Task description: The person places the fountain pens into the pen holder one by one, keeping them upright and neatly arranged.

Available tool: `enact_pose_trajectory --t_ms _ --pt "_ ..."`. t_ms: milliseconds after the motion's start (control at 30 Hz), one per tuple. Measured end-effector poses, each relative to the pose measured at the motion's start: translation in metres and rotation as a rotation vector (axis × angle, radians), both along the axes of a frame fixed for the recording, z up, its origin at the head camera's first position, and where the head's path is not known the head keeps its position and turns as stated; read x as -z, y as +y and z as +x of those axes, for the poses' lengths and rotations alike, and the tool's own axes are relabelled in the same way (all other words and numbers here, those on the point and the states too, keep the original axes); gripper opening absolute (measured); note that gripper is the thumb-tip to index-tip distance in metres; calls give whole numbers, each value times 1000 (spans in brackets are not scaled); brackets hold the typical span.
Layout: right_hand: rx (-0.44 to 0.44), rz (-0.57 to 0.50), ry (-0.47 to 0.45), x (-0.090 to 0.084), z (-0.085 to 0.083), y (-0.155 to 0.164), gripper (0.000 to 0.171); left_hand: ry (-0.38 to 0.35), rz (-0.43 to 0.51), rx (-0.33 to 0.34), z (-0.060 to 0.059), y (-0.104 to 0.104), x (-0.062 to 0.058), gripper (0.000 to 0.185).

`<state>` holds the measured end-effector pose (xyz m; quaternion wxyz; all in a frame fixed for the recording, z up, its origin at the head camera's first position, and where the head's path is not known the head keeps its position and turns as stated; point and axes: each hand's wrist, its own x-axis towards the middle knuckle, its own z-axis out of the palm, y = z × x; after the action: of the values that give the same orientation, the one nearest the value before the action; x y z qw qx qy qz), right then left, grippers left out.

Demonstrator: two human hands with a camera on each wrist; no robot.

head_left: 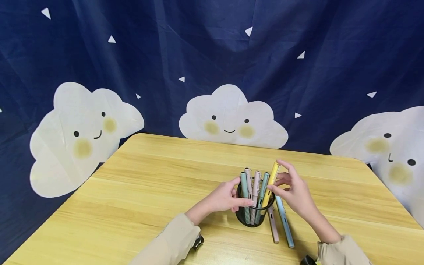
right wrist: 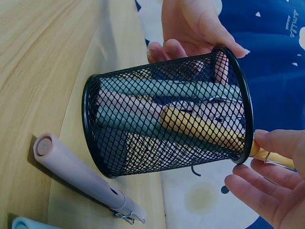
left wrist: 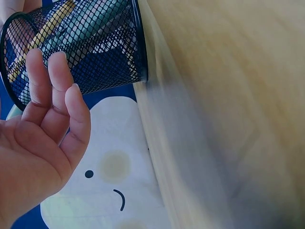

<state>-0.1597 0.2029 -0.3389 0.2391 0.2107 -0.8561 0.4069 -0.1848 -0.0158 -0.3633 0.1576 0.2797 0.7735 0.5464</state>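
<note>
A black mesh pen holder (head_left: 250, 225) stands on the table with several teal and pale pink pens (head_left: 244, 184) upright inside. My left hand (head_left: 222, 197) holds it near the rim, thumb across the front and fingers behind. In the right wrist view, the left thumb tip rests right at the rim. My right hand (head_left: 296, 189) pinches a yellow pen (head_left: 273, 172) near its upper end. The pen's lower part is inside the holder, seen through the mesh in the right wrist view, its lower end well above the base.
Beside the holder to the right, a pale pink pen (head_left: 273, 229) and a light blue pen (head_left: 286, 226) lie on the wooden table (head_left: 139, 184). A dark blue curtain (head_left: 212, 44) with white clouds hangs behind the table's far edge.
</note>
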Motion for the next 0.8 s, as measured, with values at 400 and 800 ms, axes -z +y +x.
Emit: enact_pose_trajectory --t_ms 400,800 --pt "-67 42 33 2 1 -3 55 21 -3 9 1 -1 -1 56" --pt "-81 109 4 5 1 -5 42 27 1 20 0 -1 -1 51"
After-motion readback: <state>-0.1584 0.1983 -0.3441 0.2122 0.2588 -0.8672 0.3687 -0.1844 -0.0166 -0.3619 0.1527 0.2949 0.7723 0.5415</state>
